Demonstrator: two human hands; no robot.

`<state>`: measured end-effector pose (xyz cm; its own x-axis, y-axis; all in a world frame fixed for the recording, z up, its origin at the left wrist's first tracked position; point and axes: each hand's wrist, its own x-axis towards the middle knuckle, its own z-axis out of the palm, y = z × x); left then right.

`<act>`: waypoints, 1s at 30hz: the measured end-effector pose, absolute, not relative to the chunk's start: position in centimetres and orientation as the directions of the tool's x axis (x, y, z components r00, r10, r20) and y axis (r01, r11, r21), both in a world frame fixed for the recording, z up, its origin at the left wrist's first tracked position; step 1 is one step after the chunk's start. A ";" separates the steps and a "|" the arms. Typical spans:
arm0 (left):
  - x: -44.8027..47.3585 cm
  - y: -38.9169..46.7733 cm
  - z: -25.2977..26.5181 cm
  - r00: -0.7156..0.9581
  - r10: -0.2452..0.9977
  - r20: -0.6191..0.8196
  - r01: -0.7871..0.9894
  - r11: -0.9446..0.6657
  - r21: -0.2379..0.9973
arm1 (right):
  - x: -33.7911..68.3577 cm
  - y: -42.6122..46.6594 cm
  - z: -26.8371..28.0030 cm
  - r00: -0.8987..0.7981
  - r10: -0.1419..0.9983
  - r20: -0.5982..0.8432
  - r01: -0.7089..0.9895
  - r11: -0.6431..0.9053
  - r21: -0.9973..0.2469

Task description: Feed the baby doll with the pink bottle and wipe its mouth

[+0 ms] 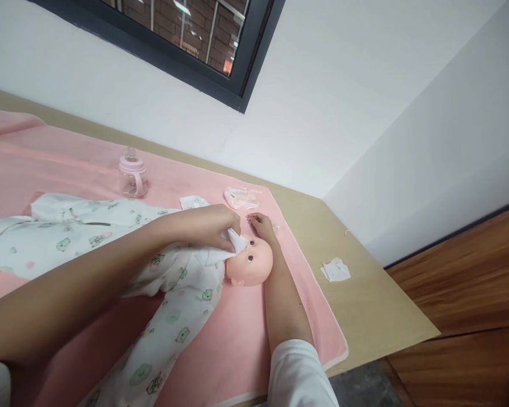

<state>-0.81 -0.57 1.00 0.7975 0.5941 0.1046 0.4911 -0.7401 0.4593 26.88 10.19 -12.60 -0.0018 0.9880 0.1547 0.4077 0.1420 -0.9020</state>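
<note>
A baby doll (258, 265) in a white onesie (182, 277) with a green animal print lies on its back, head towards the right. My left hand (214, 223) is closed on a white tissue (236, 240) and holds it against the lower part of the doll's face, hiding the mouth. Beyond the head, my right hand (261, 226) lies near the mat with its fingers loosely bent and apart, apparently holding nothing. My right forearm runs along the crown of the doll's head.
The doll lies on a pink mat (237, 333) over a wooden table (365, 311). A baby bottle (133, 178) with a pink handle stands behind the doll. Near my right hand is a clear plastic packet (241, 198). A crumpled tissue (336, 270) lies on the right. A wall (288, 130) borders the back.
</note>
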 end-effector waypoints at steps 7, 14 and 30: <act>-0.5 -0.9 1.4 0.805 0.587 0.081 0.500 -0.747 0.439 | 26.9 10.2 -12.5 -0.008 0.986 0.169 0.421 0.157 -0.894; -0.3 -1.3 1.4 0.781 0.620 0.077 0.550 -0.741 0.386 | 26.9 10.4 -12.5 -0.013 0.985 0.171 0.420 0.160 -0.893; -0.4 -0.9 1.2 0.703 0.707 0.072 0.630 -0.666 0.399 | 26.9 10.3 -12.9 0.008 0.987 0.162 0.409 0.144 -0.901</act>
